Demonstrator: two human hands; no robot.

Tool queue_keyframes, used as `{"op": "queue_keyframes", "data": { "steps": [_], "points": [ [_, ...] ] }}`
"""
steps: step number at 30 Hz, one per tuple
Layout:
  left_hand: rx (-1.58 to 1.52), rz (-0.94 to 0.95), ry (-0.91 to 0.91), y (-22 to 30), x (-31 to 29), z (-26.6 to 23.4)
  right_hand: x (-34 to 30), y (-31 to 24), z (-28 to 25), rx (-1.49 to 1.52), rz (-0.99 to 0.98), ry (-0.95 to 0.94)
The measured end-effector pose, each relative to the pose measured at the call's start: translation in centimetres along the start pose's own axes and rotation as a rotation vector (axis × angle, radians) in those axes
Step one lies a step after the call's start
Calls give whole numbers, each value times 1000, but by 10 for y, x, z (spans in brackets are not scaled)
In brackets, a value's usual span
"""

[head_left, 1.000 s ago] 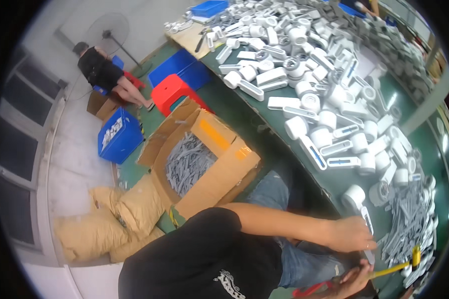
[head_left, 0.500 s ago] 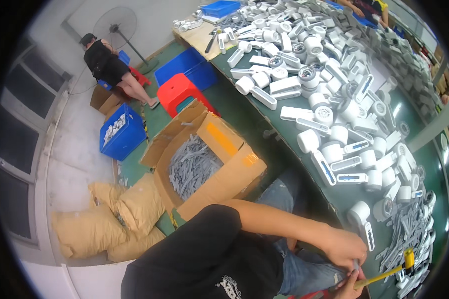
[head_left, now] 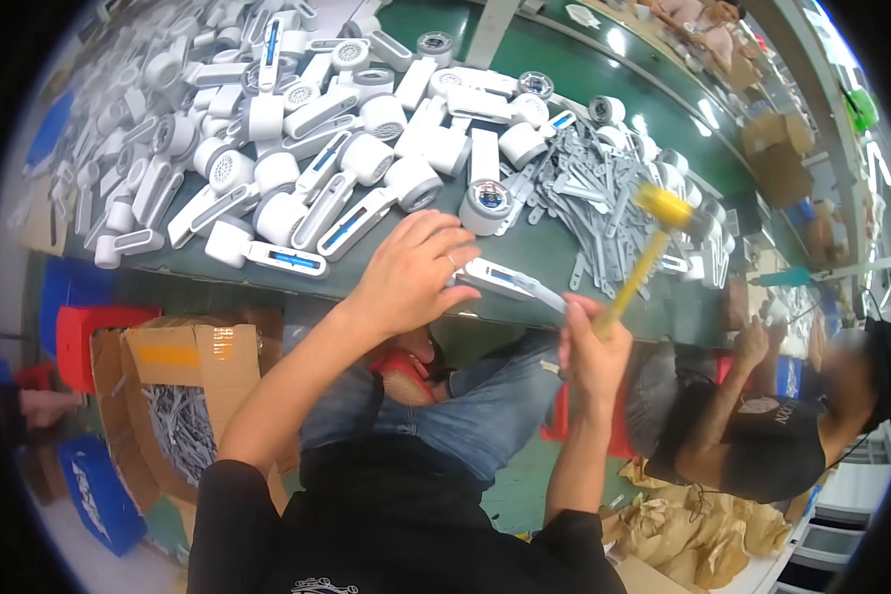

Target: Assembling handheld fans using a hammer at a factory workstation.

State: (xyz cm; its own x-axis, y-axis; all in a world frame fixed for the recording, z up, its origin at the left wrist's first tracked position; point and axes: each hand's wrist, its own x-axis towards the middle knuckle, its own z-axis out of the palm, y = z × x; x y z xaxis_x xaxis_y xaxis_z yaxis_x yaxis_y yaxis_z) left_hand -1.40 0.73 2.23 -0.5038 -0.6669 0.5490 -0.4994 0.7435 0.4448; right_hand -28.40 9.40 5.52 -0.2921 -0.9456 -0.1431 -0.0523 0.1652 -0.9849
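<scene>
- Unit in hand: white handled unit (head_left: 490,277) lies at the near counter (head_left: 552,259) edge, dark slot showing; looks unfinished.
- Grey strip (head_left: 540,294) overlaps its right end in view, tilted, apparently not seated; contact unclear.
- Right hand (head_left: 594,346): fingers closed round the yellow-headed hammer (head_left: 661,206), thumb side pinching the strip; hammer head raised, blurred.
- Left hand (head_left: 416,262): fingers half curled at the unit's left end; can't tell if gripping.
- Left to do, by look: several units show blue in open slots, e.g. blue-slotted unit (head_left: 358,224); plain-backed ones can't be judged.
- Loose strip heap (head_left: 584,188) on the counter, right of the large white pile (head_left: 267,173).
- Floor side, left: cardboard box (head_left: 233,371) with more strips, red stool (head_left: 79,342), blue crate (head_left: 99,505).
- Right: seated co-worker (head_left: 762,436) in a dark top, crumpled brown paper (head_left: 703,535) nearby.
- Green floor (head_left: 525,485) below.
</scene>
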Motion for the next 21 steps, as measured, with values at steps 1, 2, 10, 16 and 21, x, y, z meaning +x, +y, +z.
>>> {"op": "queue_keyframes", "data": {
  "steps": [1,2,10,16,21],
  "points": [
    [-4,11,1,0,2,7,7,4,5,-13,-25,-43],
    [-63,-36,-3,1,2,12,11,5,12,-18,-8,-65],
    [-204,-212,20,7,5,13,34,5,27,-155,58,-185],
    [-61,36,70,-4,5,19,51,-12,21,-382,56,-370],
    [-66,13,6,-2,7,19,46,-30,28,-449,247,-330]
  ]
}}
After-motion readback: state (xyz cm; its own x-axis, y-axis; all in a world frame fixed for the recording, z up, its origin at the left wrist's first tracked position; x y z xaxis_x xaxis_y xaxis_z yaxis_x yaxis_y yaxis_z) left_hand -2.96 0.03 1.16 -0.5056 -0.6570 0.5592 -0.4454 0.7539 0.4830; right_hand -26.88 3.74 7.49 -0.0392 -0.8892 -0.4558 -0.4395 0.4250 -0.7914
